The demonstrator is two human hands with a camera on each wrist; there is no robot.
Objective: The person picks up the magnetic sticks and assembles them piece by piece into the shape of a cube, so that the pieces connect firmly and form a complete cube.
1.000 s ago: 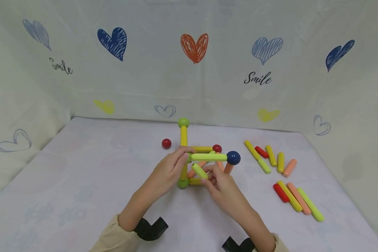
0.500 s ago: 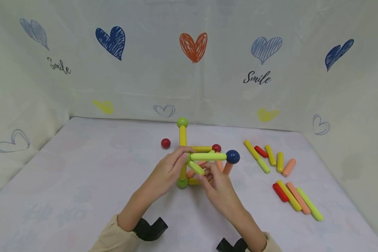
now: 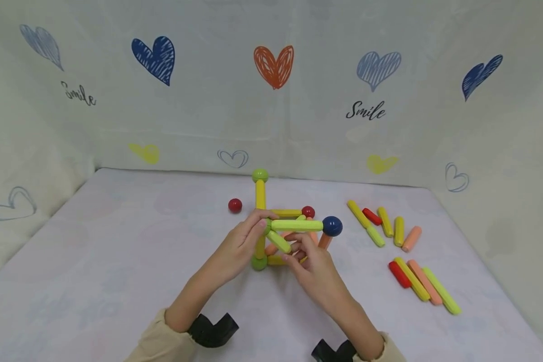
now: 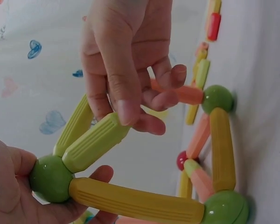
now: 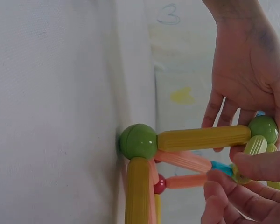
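Note:
A frame of sticks and balls stands in the middle of the table. My left hand [image 3: 237,249] grips the green ball [image 4: 51,178] at its upper near corner. From that ball one light green stick [image 3: 296,225] runs right to a blue ball [image 3: 332,226]. A yellow stick [image 4: 140,200] drops to the lower green ball [image 3: 259,263]. My right hand [image 3: 317,271] pinches the free end of a second, shorter light green stick [image 4: 95,142] between thumb and fingers; its other end meets the gripped ball.
A loose red ball [image 3: 235,205] lies left of the frame. On the right rest several loose sticks, among them a red one [image 3: 399,274], a yellow one [image 3: 412,279] and a peach one [image 3: 412,239]. A white cloth backdrop [image 3: 199,115] with printed hearts hangs behind the table.
The right hand has brought the short light green stick up and left; its end, apart from the green ball earlier, now meets it. The left hand keeps its grip.

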